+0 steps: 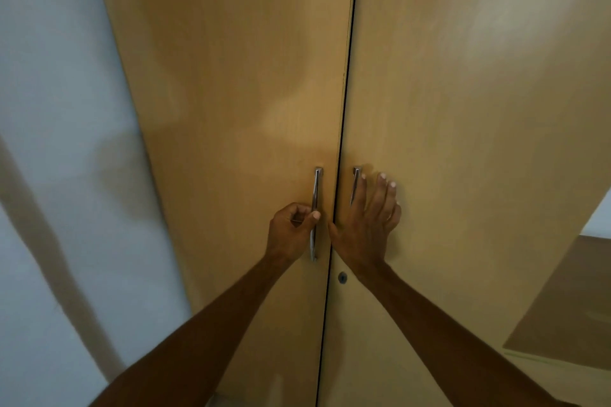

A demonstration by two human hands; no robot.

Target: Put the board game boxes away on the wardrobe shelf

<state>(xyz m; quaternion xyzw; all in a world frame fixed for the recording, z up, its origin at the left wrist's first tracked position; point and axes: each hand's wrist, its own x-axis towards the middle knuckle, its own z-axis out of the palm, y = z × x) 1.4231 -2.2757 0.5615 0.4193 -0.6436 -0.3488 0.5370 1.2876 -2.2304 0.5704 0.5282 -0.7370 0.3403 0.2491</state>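
Two tall light-wood wardrobe doors fill the view, both closed with a thin dark gap between them. My left hand is curled around the metal bar handle of the left door. Flat against the right door, my right hand lies with fingers spread, covering most of that door's handle. No board game boxes and no shelf are visible; the wardrobe's inside is hidden.
A round keyhole sits on the right door below my right hand. A pale blue-white wall runs along the left. At the lower right a brown wooden surface juts beside the wardrobe.
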